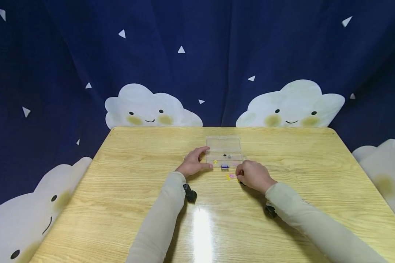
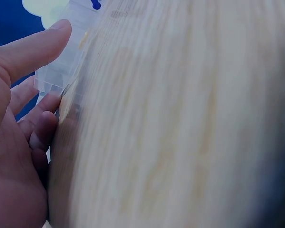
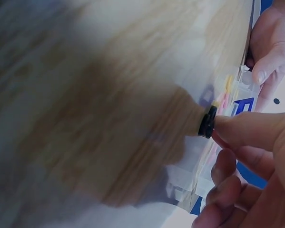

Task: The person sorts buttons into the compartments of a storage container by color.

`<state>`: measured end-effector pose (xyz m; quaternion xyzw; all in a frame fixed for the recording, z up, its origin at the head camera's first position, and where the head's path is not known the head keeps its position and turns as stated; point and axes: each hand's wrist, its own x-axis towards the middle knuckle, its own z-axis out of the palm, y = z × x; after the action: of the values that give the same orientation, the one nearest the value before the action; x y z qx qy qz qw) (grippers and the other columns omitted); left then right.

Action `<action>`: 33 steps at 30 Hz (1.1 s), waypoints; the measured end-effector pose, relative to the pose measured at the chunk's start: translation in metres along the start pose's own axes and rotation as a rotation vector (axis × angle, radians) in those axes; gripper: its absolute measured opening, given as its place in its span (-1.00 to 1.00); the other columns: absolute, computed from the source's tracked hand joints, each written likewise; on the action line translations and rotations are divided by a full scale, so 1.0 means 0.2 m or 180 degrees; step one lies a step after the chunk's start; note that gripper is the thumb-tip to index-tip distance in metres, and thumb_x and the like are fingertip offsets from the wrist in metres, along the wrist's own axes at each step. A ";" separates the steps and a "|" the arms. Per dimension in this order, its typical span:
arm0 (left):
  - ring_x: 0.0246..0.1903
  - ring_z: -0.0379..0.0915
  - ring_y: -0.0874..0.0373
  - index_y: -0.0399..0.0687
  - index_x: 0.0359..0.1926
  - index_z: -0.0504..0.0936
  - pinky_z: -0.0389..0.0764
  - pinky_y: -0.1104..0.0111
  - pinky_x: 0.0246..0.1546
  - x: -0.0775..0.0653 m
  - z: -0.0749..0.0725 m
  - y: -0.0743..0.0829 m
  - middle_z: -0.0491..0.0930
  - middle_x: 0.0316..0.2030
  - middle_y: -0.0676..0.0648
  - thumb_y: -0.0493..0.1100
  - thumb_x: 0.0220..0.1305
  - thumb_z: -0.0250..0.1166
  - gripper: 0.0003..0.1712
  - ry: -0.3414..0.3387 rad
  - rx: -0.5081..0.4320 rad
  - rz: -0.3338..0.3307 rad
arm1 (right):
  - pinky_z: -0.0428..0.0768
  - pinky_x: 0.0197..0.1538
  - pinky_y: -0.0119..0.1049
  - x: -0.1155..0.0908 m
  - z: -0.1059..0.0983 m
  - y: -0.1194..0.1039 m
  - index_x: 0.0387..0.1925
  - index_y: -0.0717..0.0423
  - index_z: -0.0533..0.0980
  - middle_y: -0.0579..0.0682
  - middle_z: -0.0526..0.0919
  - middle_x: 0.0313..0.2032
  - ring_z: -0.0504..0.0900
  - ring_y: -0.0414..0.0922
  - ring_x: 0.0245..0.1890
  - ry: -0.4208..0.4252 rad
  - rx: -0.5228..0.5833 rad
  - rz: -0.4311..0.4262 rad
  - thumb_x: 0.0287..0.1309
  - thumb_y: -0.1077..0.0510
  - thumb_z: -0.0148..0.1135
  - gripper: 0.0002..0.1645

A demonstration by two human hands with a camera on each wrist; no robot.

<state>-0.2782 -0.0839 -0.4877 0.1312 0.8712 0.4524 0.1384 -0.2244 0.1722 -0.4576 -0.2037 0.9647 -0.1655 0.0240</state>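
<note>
A clear plastic box [image 1: 224, 141] lies with its lid folded back on the wooden table. My left hand [image 1: 192, 162] holds its left front corner, the thumb along the front and the fingers at the side. My right hand [image 1: 252, 176] is low over the table, just off the box's right front corner. In the right wrist view, its thumb and index finger pinch a small black button-like piece [image 3: 208, 122]. A blue clasp-like part [image 1: 224, 167] is at the box's front. Small yellow and pink pieces [image 1: 231, 176] lie on the table left of the right hand.
Inside the box are two small dark pieces [image 1: 227, 156] and a yellow piece [image 1: 215, 161]. The wooden table [image 1: 135, 175] stretches out around it. A dark blue curtain [image 1: 217, 54] with white clouds hangs behind the table.
</note>
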 end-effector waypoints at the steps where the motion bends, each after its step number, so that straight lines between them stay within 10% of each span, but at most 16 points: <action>1: -0.12 0.20 0.03 0.19 0.48 0.26 0.26 0.15 -0.12 0.00 0.00 0.00 0.40 0.13 -0.08 0.01 0.17 0.47 -0.10 0.0004 0.0015 -0.0002 | 0.48 -0.41 -0.26 0.00 0.00 0.00 -0.44 -0.01 0.70 -0.07 0.65 -0.44 0.51 -0.19 -0.47 -0.0017 0.0023 -0.0020 0.14 0.21 0.35 -0.91; 33: -0.06 0.21 0.02 0.25 0.48 0.26 0.29 0.15 -0.08 0.00 0.00 -0.01 0.40 0.20 -0.06 0.01 0.16 0.47 -0.10 0.0018 0.0011 -0.0039 | 0.56 -0.26 -0.21 -0.02 -0.01 0.09 -0.38 0.01 0.69 -0.09 0.70 -0.40 0.56 -0.22 -0.40 -0.0162 0.0311 -0.0229 0.09 0.28 0.32 -0.89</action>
<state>-0.2792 -0.0850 -0.4893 0.1248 0.8732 0.4503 0.1386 -0.2286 0.1904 -0.4617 -0.2409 0.9466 -0.2079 0.0525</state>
